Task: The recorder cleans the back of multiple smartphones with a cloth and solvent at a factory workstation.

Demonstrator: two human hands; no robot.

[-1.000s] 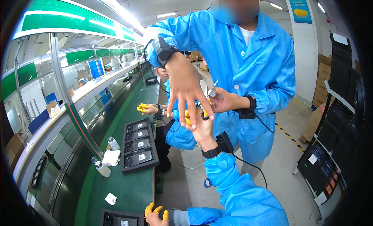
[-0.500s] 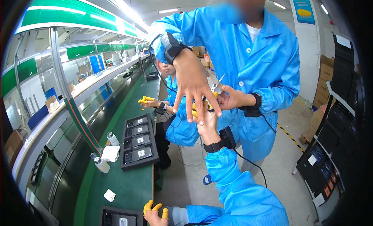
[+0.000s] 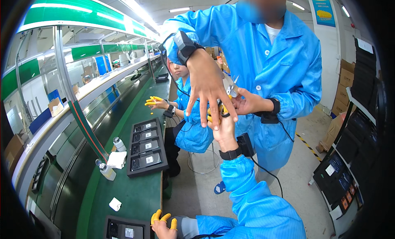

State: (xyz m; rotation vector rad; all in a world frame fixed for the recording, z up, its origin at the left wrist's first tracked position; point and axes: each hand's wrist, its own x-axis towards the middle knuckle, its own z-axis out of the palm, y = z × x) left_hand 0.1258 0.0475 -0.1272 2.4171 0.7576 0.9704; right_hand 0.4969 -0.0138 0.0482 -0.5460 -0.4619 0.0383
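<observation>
My right hand is raised at the centre, wearing yellow finger cots and a black wristband. Its fingers are curled around the dark handles of a pair of scissors, whose blades point up; a co-worker's spread hand partly hides the grip. The co-worker's other hand is beside the blades; whether it touches them I cannot tell. Low at the bench edge, my left hand has yellow cots on its fingers, which are apart and hold nothing. Beside it lies a black tray with a dark flat device.
A black foam tray with several dark devices lies on the green bench. Near it are two bottles and white wipes. A seated person is beyond. A loaded rack stands at right.
My right hand and the scissors have shifted slightly right, along with the standing co-worker's hands. The seated person's hand has lowered its fingers a little. My left hand stays at the bench edge.
</observation>
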